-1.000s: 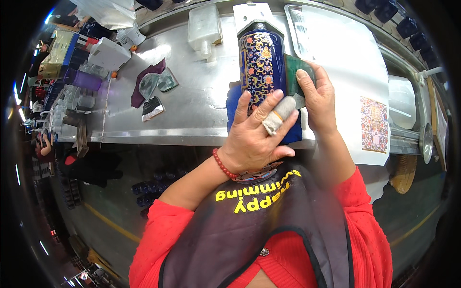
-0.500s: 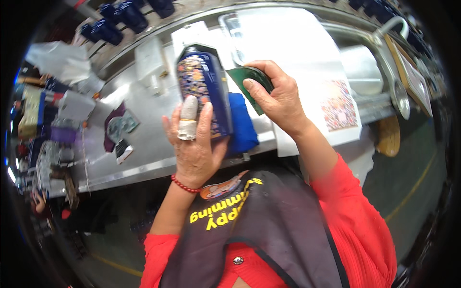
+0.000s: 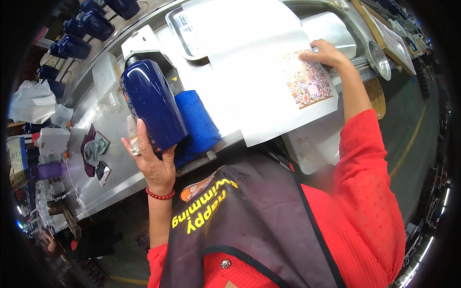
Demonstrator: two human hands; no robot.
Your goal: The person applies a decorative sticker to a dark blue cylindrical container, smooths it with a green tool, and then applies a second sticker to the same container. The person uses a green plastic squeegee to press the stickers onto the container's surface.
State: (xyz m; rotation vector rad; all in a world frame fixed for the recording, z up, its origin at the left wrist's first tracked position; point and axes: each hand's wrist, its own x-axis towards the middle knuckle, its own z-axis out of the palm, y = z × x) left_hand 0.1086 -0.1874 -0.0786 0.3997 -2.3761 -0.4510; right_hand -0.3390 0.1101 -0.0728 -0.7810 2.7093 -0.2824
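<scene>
A dark blue glossy bottle (image 3: 151, 103) leans in a dark angled holder (image 3: 161, 58), its plain blue side facing up and a floral pattern showing along its left edge. My left hand (image 3: 156, 168) grips the bottle's lower end; one finger wears a pale cover. A folded blue cloth (image 3: 197, 120) lies against the bottle's right side. My right hand (image 3: 326, 54) is at the upper edge of a floral decal sheet (image 3: 309, 86), thumb and finger closed on it. White paper (image 3: 259, 72) lies beneath the decal.
A clear-lidded tray (image 3: 185, 33) sits behind the paper. Several blue bottles (image 3: 96, 24) stand at the far left. Scraps (image 3: 96, 149) lie on the metal table (image 3: 120, 177). A metal ladle (image 3: 378, 60) and a wooden frame (image 3: 379, 29) are at right.
My right hand has moved right from beside the bottle to the decal; the green scraper is no longer seen in it. The bottle has turned, showing more plain blue. My view has shifted.
</scene>
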